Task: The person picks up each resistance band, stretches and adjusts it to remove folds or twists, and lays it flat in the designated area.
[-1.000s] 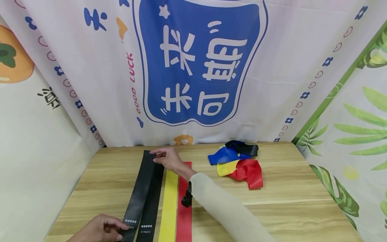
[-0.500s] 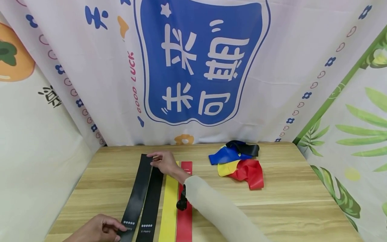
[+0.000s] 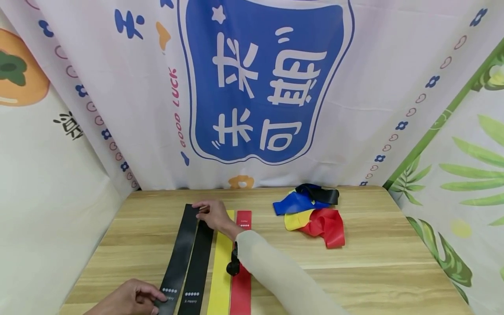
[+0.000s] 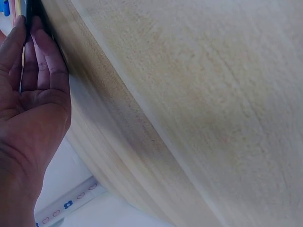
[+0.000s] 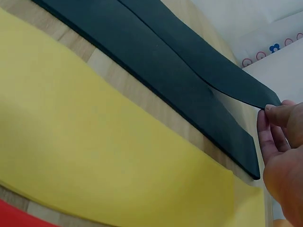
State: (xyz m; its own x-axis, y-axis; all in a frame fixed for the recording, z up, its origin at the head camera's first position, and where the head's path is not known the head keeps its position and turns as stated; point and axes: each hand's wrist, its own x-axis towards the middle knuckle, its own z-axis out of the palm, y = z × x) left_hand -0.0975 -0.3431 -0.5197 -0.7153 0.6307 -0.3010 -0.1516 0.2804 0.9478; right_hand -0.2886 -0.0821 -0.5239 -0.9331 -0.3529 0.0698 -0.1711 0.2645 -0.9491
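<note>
In the head view a black resistance band stretches away from me, leftmost in a row. My left hand pinches its near end beside the printed dots. At the far end my right hand grips a corner between thumb and fingers; the right wrist view has that end of the held band lifted off the table. A second black band, marked X-Heavy, lies flat just right of it. Then come a yellow band and a red band, partly hidden by my right arm.
Toward the back right of the wooden table lies a loose heap: a blue band, a black one, a yellow one and a red one. A printed curtain hangs behind the table's far edge.
The far end of the held black band has come slightly toward me and lower with my right hand. It no longer overlaps the second black band. My left hand has barely moved.
</note>
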